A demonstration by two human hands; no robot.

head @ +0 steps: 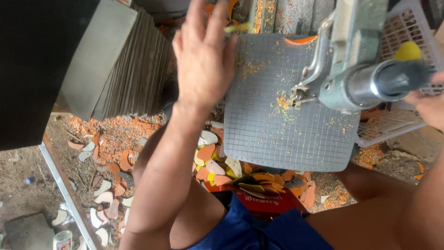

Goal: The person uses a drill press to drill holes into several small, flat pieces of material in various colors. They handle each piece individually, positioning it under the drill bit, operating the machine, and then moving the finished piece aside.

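My left hand hovers open, fingers spread, over the left edge of a grey gridded work plate dusted with orange crumbs. It holds nothing; a small yellow scrap lies just past its fingertips. My right hand is at the right edge, closed on the dark handle of a metal press machine that stands over the plate. A yellow piece sits just above the handle.
A stack of grey sheets leans at the upper left. A white plastic basket stands behind the machine. Orange, yellow and white cut-off scraps litter the ground and a red crate under the plate. A metal frame bar runs at lower left.
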